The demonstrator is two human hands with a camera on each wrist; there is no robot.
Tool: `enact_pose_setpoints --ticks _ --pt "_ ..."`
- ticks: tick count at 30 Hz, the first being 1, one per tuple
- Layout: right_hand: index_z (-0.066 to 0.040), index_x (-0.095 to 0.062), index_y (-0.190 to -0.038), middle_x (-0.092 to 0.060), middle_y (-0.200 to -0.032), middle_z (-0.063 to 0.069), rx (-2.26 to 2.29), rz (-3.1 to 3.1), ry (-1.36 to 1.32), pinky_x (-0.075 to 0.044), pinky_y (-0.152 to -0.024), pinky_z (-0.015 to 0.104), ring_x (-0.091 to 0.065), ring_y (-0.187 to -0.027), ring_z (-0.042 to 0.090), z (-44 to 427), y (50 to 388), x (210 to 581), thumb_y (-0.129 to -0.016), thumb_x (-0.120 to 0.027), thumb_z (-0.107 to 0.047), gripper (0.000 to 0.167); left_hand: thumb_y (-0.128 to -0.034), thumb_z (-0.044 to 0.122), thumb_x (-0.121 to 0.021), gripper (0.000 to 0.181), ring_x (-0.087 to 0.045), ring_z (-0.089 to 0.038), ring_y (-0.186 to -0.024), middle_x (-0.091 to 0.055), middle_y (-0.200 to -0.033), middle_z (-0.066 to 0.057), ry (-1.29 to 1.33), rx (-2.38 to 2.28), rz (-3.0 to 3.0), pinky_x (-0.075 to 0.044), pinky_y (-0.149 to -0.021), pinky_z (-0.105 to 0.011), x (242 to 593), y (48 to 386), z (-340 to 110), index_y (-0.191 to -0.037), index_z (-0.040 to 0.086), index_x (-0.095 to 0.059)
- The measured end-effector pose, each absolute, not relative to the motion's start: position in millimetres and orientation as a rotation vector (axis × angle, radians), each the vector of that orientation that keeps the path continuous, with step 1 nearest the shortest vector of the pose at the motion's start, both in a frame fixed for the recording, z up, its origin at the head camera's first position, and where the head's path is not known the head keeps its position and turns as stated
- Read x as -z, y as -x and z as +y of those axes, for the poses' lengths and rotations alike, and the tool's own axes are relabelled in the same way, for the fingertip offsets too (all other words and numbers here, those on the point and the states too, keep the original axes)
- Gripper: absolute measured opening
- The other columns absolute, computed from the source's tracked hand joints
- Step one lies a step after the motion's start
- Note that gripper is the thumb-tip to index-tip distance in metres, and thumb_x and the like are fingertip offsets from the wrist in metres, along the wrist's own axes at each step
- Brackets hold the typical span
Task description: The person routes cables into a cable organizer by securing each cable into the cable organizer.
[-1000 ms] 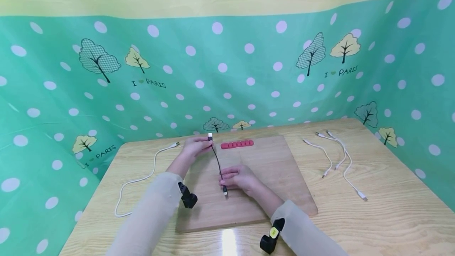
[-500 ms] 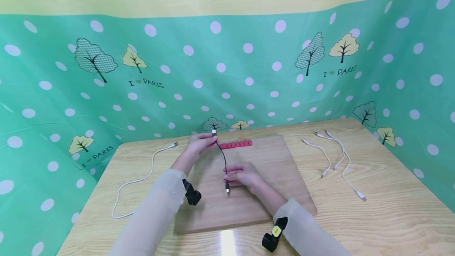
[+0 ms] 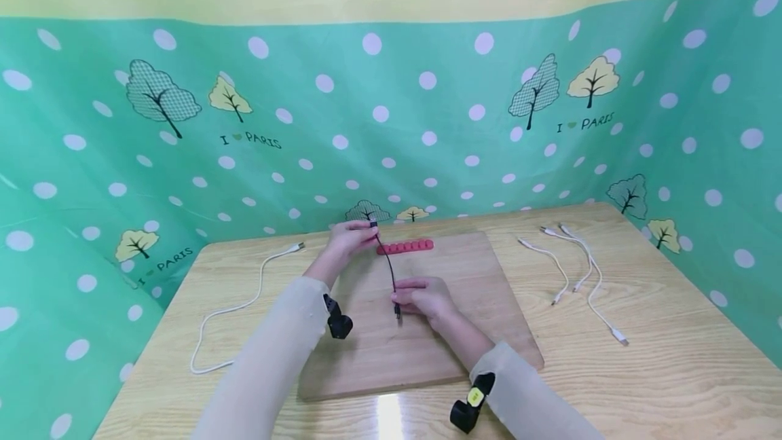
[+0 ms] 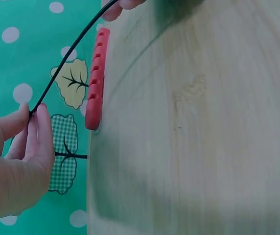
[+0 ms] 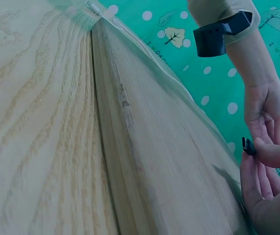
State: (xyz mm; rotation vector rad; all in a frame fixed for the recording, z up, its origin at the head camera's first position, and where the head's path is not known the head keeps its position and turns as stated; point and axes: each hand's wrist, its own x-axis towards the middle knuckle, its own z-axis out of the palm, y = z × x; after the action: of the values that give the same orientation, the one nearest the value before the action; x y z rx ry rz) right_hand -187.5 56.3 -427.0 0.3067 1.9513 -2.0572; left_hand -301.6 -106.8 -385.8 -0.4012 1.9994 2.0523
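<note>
Pinching the black cable (image 4: 71, 49), left hand (image 3: 349, 237) and right hand (image 3: 430, 297) partly hide its plugs (image 3: 398, 312).

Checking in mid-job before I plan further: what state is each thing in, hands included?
Left hand: pinching the black cable's far end
Right hand: pinching its near end
Black cable: raised off the board, slightly bowed
Red holder: unheld, at the board's far edge
Wooden board: flat on the table
Left white cable: loose, uncoiled, partly hidden
Three right white cables: loose, uncoiled
</note>
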Motion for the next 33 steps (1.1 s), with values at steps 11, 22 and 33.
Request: enact_pose_setpoints --ticks 11,22,33 --pt "0.008 -0.068 -0.108 -0.071 -0.106 0.024 2.07 1.949 -0.279 -0.061 -0.079 0.031 -0.073 -0.081 0.015 59.4 188.7 425.9 -0.078 -0.073 0.005 0.031 -0.0818 -0.002 -0.072 0.035 -0.071 -0.025 -0.101 -0.066 -0.121 -0.021 0.345 -2.084 2.011 -0.059 -0.09 -0.03 386.4 312.0 -102.6 -0.116 -0.003 -0.065" --pt "0.008 -0.07 -0.102 -0.073 -0.095 0.024 1.959 2.123 -0.214 -0.062 -0.07 0.031 -0.073 -0.076 0.017 58.5 186.7 427.2 -0.075 -0.077 0.003 0.028 -0.083 0.0 -0.071 0.038 -0.073 -0.01 -0.08 -0.065 -0.122 -0.021 0.318 -1.99 2.114 -0.055 -0.097 -0.033 399.8 314.5 -93.7 -0.12 -0.003 -0.063" --pt "0.006 -0.07 -0.102 -0.074 -0.095 0.023 1.879 2.203 -0.288 -0.062 -0.069 0.03 -0.074 -0.076 0.019 63.7 186.5 422.5 -0.073 -0.078 0.004 0.03 -0.0827 -0.001 -0.071 0.038 -0.071 -0.009 -0.078 -0.063 -0.125 -0.022 0.267 -1.94 2.116 -0.056 -0.094 -0.031 406.0 321.0 -87.5 -0.12 -0.003 -0.063"
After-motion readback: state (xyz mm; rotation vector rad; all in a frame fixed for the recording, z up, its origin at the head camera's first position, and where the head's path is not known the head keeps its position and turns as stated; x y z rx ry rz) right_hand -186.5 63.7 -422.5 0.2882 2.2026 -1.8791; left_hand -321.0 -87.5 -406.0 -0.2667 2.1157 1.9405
